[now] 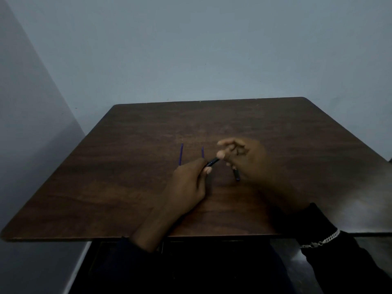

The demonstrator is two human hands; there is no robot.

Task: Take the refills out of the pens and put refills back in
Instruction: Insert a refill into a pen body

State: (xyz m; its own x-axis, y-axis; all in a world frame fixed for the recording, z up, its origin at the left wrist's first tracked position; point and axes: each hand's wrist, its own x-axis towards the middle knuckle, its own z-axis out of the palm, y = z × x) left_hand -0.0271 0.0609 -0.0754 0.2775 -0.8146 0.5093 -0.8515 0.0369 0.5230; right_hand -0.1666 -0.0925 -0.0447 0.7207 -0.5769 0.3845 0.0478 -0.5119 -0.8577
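Presently a slim dark plastic pen barrel (212, 161) is held over the middle of the dark brown wooden counter (127, 187), pinched in the closed fingers of the left hand (188, 185), its free end slanting toward two o'clock. The right hand (246, 160) is blurred; its thumb and forefinger appear loosely parted just at that free end, while a second short dark pen piece (237, 174) seems to be tucked under its lower fingers. Whether the tip is actually touched cannot be told. Two thin purple refills (181, 154) lie bare on the counter at about eleven o'clock from the left hand, side by side but apart, the nearer one (202, 152) just beyond the knuckles.

The barrel is probably being opened or made ready for a refill. It would best be kept steady in the left hand, and any twist given by the right fingertips alone. The loose refills should be left undisturbed, since they could easily be rolled away.
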